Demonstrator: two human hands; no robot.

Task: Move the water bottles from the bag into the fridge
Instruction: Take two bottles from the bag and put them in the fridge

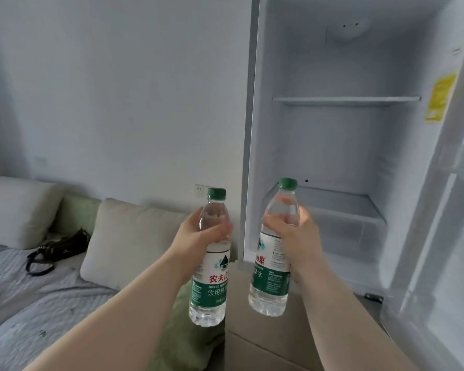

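Note:
I hold two clear water bottles with green caps and green-and-white labels, both upright. My left hand [198,236] grips the left water bottle [212,279] around its upper body, in front of the wall beside the fridge. My right hand [292,236] grips the right water bottle [268,285] just below its neck, in front of the fridge's opening. The white fridge [332,145] stands open on the right, with an upper shelf [346,99] and a lower shelf [324,207], both bare. A dark bag [62,245] lies on the bed at the left.
The fridge door [450,236] hangs open at the right edge. A bed with a grey quilt [24,295] and beige pillows [123,236] fills the lower left. A beige box-like surface [265,344] sits below the bottles. A wall socket [201,190] is behind the left bottle.

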